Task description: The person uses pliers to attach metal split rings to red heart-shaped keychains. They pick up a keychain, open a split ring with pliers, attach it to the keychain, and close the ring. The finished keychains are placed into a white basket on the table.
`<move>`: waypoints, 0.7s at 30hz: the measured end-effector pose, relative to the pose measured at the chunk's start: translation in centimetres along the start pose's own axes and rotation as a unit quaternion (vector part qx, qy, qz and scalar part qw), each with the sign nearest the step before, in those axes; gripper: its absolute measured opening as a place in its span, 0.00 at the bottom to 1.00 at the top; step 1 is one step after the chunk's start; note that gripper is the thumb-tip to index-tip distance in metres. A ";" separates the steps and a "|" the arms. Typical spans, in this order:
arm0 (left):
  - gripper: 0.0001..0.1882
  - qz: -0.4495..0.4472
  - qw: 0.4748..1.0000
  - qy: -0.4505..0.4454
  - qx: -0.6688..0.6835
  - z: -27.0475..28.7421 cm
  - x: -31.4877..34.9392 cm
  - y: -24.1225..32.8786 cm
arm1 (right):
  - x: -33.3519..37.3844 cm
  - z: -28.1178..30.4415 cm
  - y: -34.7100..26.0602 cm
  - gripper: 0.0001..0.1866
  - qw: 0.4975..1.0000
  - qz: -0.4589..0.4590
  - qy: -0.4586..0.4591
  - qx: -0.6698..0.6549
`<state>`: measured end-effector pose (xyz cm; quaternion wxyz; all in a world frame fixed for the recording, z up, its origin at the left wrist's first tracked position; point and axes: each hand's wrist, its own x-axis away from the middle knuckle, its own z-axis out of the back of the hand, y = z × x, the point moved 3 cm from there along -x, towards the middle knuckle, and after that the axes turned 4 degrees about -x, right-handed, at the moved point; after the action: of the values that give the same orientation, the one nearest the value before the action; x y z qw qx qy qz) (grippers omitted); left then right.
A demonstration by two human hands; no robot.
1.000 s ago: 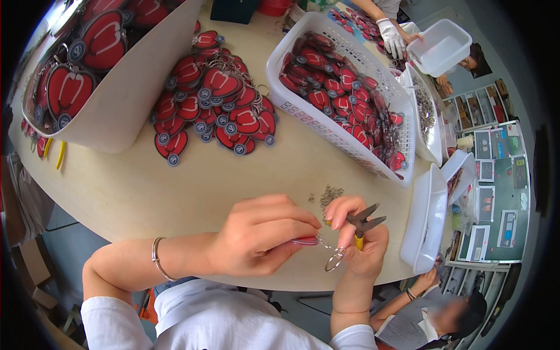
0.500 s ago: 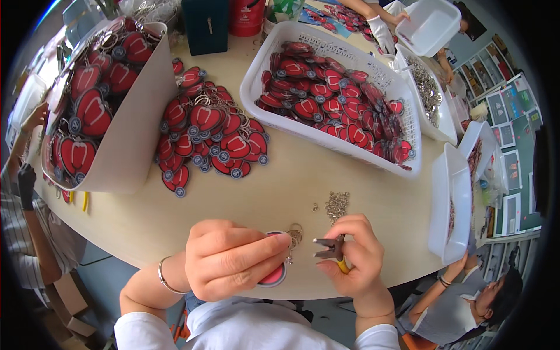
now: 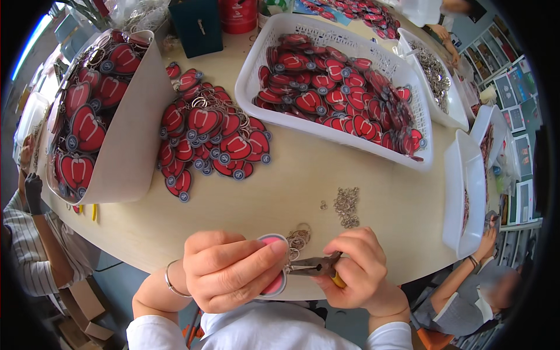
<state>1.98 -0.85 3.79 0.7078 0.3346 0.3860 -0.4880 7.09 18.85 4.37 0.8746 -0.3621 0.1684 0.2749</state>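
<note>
Between the fingers and thumb of my left hand (image 3: 230, 271) is a red keychain charm (image 3: 274, 284) with a grey border, mostly hidden by the fingers. A bit of metal ring and chain hangs at the charm's right edge. My right hand (image 3: 357, 265) is closed around pliers (image 3: 315, 266) with a yellow handle. Their jaws point left and meet the metal link beside the charm; whether they grip it is too small to tell. Just beyond the hands lie several key rings with chains (image 3: 300, 235). Farther right is a small heap of tiny metal rings (image 3: 346, 207).
A pile of red keychains (image 3: 213, 137) lies left of centre, beside a tall white bin (image 3: 134, 128) full of them. A white perforated basket (image 3: 335, 131) holds more charms. White trays (image 3: 461, 198) line the right side. Co-workers sit at both sides, including one person (image 3: 472, 297) at lower right.
The pliers have moved left, from a gap beside the charm to its metal link, and their jaws have closed together. My view has shifted slightly. The far co-worker's gloved hand has left view.
</note>
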 end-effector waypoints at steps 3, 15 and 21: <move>0.05 -0.004 1.000 0.007 -0.008 0.0 0.1 0.1 | 0.1 -0.1 -0.1 0.15 1.000 0.005 0.005 -0.003; 0.11 0.013 0.999 -0.042 0.014 0.7 0.2 0.4 | 0.4 -0.4 -0.7 0.15 0.999 0.019 0.020 0.031; 0.08 0.004 1.000 -0.029 0.006 0.4 0.2 0.3 | 0.5 -0.5 -0.7 0.15 0.998 0.032 0.027 0.051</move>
<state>2.38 -1.25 3.82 0.7190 0.3259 0.3608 -0.4966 7.82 18.25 4.18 0.8778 -0.3184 0.2173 0.2843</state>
